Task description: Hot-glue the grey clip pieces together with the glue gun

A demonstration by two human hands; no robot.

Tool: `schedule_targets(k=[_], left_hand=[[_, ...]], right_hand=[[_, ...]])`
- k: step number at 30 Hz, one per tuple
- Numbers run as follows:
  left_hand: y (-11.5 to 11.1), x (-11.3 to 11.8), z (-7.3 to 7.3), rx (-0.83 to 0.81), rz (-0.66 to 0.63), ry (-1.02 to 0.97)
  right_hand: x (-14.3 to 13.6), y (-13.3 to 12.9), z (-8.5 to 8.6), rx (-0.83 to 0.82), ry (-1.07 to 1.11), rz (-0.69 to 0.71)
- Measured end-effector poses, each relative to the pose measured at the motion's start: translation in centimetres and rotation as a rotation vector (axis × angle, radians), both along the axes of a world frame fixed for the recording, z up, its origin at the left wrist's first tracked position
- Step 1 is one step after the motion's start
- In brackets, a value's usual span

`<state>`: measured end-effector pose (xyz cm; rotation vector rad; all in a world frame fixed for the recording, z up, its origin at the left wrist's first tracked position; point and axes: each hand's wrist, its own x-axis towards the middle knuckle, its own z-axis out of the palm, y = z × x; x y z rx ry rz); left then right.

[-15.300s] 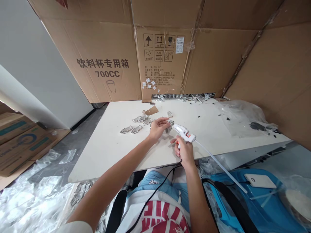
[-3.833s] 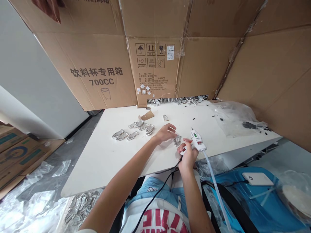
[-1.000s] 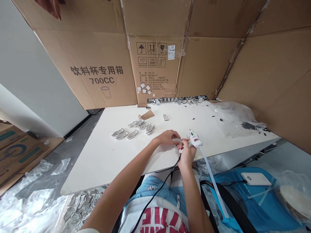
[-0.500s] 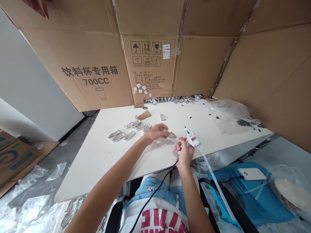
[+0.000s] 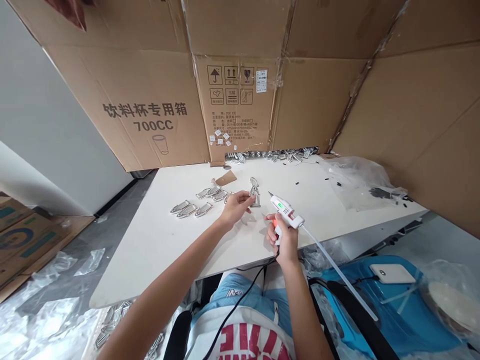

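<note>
My left hand [image 5: 236, 209] pinches a silver carabiner-like metal clasp [image 5: 255, 199] between thumb and fingers, just above the white table. Behind it, another silver clasp [image 5: 253, 181] lies on the tabletop. My right hand [image 5: 283, 235] is wrapped round the handle of a white glue gun [image 5: 284, 207] with a green light. Its nozzle points up and left, a short distance right of the held clasp. From the gun's rear a long clear glue stick [image 5: 337, 269] trails down to the right. Left of my left hand lies a loose group of similar clasps [image 5: 186, 209].
Cardboard walls [image 5: 157, 80] enclose the white table [image 5: 138, 250] at back and right. More clasps [image 5: 288, 155] are heaped under the back flap. A clear plastic bag [image 5: 356, 175] and small black pieces lie right. A blue stool [image 5: 405, 320] carries a white power bank [image 5: 392, 273].
My left hand has turned the clasp from lying sideways to upright and raised it slightly. The glue gun has moved left, its nozzle nearer the clasp.
</note>
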<state>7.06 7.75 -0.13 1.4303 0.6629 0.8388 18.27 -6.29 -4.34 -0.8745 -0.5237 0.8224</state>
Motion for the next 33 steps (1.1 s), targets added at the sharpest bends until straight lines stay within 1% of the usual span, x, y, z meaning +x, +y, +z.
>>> schedule_targets(k=[4,8,14,19,23,29,33], left_hand=[[0.1,0.5,-1.0,-0.032,0.033,0.003],[0.2,0.7,-1.4,-0.056,0.052,-0.007],[-0.1,0.4,-0.9,-0.047,0.017,0.004],[-0.5,0.2,-0.4,-0.121,-0.031,-0.038],[-0.6,0.2,-0.4,-0.166,-0.046,-0.050],[-0.7,0.2,-0.5,-0.144,-0.047,-0.034],[-0.6,0.2,-0.6,-0.130,-0.048,-0.029]], right_hand=[[0.1,-0.2,-0.3,-0.010,-0.064,0.077],[0.3,-0.1,-0.5,-0.015,-0.075,0.130],[0.3,-0.2,-0.6,-0.040,-0.087,0.165],[0.2,-0.2,-0.4,-0.052,-0.114,0.179],[0.3,-0.2,-0.4,-0.059,-0.129,0.185],[0.2,-0.3,0.0,-0.091,-0.136,0.202],[0.2,-0.1,-0.1,-0.116,-0.108,0.180]])
